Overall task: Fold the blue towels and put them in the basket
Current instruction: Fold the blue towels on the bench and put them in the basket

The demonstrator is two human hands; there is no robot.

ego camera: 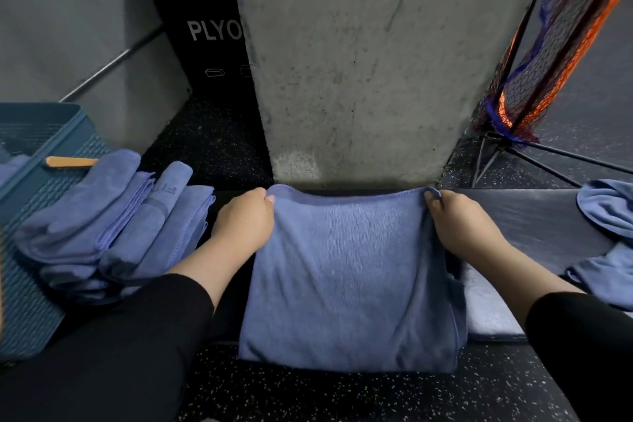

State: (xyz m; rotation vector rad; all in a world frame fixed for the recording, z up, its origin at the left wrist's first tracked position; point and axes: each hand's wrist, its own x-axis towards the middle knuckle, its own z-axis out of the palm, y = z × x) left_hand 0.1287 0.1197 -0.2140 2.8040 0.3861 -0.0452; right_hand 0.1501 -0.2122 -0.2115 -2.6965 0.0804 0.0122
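Concrete pillar (359, 62) far centre. Blue basket (37, 216) at left, folded towel stack (113, 216) just beside it. Blue towel (349, 277) centre, draped over dark bench (513, 216). Left hand (245, 219) and right hand (459, 219) each pinch a far corner.

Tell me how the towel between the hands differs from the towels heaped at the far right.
The towel between the hands lies spread flat and smooth; the towels at the far right are crumpled and unfolded. The left hand and right hand each pinch a far corner of the flat towel; nothing touches the crumpled ones. The flat towel shows whole; the heap runs off frame. Both are blue.
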